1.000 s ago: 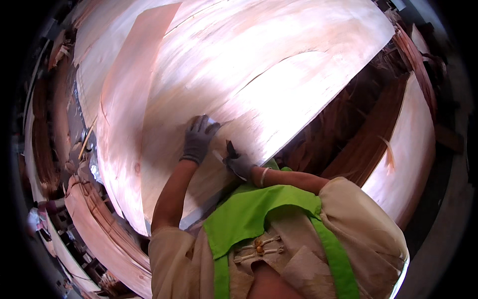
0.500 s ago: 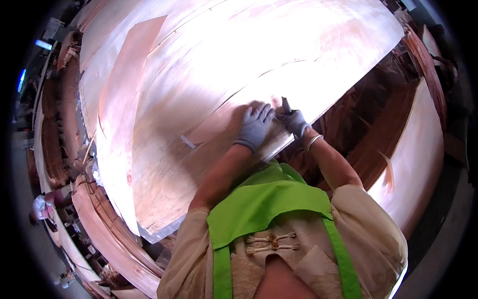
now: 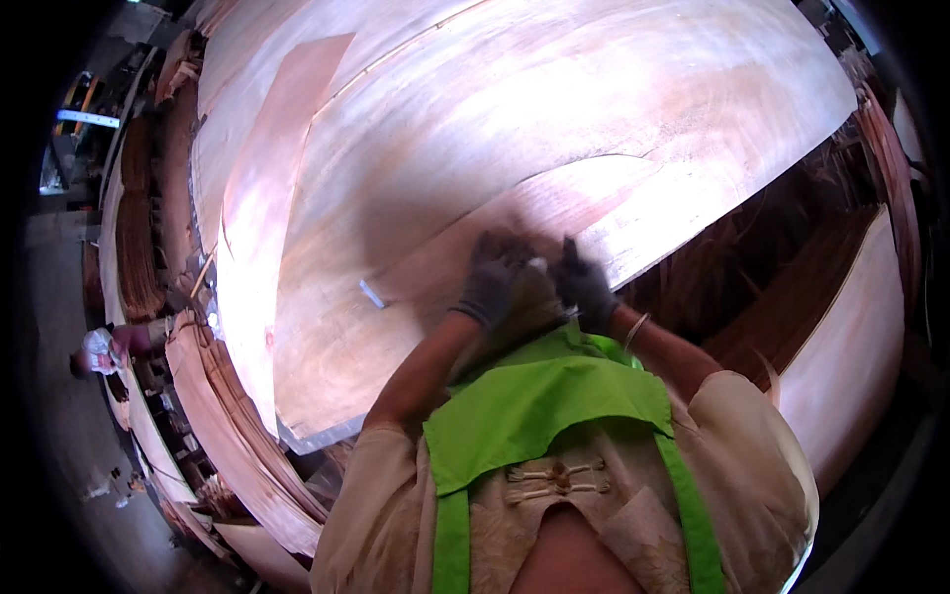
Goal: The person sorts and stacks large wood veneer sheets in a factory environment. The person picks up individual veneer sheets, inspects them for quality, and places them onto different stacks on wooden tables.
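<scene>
I saw a broad work table [image 3: 317,432] filling the frame's upper half, its pale edge showing at lower left. Large veneer sheets [image 3: 554,109] lay flat across it, a narrower veneer strip [image 3: 262,238] at left, a small whitish piece [image 3: 372,294] near centre.

Both gloved hands have drawn together on the veneer sheet [image 3: 554,129]. A second ago the left hand [image 3: 492,282] lay flat, set apart from the right hand [image 3: 584,287]; now the two sit just beside each other, blurred, fingers curled at the edge of the narrow veneer strip [image 3: 594,213] beyond them.
</scene>
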The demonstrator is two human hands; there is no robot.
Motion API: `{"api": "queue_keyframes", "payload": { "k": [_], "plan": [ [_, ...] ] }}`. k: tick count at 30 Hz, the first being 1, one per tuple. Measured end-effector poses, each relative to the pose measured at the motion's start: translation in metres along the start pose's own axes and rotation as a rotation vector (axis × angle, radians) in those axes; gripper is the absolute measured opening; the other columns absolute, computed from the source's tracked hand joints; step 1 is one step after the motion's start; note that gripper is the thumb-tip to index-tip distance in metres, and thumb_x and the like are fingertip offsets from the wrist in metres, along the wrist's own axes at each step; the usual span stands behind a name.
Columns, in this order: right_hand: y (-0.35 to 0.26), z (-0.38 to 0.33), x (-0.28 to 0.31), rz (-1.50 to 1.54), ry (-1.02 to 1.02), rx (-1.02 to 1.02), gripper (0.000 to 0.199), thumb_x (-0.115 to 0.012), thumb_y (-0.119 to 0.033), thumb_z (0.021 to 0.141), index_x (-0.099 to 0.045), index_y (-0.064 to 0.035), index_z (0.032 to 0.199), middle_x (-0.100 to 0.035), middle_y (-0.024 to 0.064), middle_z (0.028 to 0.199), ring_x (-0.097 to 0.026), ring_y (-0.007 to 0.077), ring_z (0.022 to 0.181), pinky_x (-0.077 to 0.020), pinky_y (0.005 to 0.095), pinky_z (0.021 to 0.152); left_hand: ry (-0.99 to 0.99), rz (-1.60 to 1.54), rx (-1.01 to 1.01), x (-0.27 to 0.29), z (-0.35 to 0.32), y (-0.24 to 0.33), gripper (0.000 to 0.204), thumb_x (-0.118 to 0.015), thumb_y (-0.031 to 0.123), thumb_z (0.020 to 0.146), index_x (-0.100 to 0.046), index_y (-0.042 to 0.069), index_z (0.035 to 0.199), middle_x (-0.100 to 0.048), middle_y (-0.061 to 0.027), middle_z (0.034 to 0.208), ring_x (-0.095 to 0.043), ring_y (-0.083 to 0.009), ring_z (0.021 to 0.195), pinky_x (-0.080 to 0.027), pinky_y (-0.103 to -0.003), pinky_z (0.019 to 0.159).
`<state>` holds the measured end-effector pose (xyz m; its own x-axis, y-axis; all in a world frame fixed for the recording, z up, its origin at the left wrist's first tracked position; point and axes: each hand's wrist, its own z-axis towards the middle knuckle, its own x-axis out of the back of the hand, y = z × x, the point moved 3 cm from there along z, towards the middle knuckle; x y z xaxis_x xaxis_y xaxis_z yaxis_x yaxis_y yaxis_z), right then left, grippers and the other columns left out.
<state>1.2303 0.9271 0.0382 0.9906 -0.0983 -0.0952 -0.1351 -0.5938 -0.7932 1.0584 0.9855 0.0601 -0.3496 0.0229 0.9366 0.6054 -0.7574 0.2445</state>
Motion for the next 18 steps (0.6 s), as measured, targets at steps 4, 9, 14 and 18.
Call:
{"api": "queue_keyframes", "payload": {
  "k": [4,9,14,18],
  "plan": [
    [-0.096,0.062,0.021,0.014,0.048,0.142,0.025,-0.063,-0.028,0.082,-0.058,-0.0069,0.071,-0.052,0.0022,0.052,-0.046,0.0093,0.039,-0.0351,0.0238,0.035,0.183,-0.087,0.252,0.021,0.05,-0.027,0.038,-0.046,0.011,0.079,-0.054,0.006,0.116,-0.051,-0.0093,0.124,-0.042,-0.0243,0.12,-0.024,-0.048,0.103],
    [-0.105,0.116,0.023,-0.114,0.022,0.056,0.029,-0.063,-0.018,0.08,-0.059,-0.0015,0.104,-0.052,0.0021,0.057,-0.044,0.0095,0.04,-0.034,0.0252,0.034,0.063,0.234,-0.057,-0.031,0.095,-0.047,0.039,-0.042,0.014,0.082,-0.052,0.008,0.119,-0.048,-0.0094,0.127,-0.04,-0.0238,0.122,-0.022,-0.052,0.103],
    [-0.081,0.117,0.032,-0.205,0.111,0.046,0.022,-0.062,-0.015,0.079,-0.062,-0.0092,0.101,-0.057,0.0042,0.06,-0.05,0.0105,0.044,-0.0383,0.0269,0.038,-0.023,0.225,-0.03,-0.035,0.099,-0.039,0.034,-0.044,0.019,0.082,-0.057,0.012,0.113,-0.047,-0.0088,0.128,-0.041,-0.0254,0.121,-0.019,-0.06,0.1],
    [-0.051,0.098,0.005,-0.215,0.239,0.016,0.04,-0.063,-0.027,0.078,-0.057,-0.0106,0.114,-0.064,0.013,0.073,-0.061,0.0165,0.064,-0.0466,0.033,0.057,-0.111,0.248,-0.002,-0.026,0.105,-0.033,0.032,-0.046,0.02,0.082,-0.058,0.013,0.111,-0.044,-0.0133,0.129,-0.039,-0.0288,0.122,-0.016,-0.06,0.101]
  ]
}}
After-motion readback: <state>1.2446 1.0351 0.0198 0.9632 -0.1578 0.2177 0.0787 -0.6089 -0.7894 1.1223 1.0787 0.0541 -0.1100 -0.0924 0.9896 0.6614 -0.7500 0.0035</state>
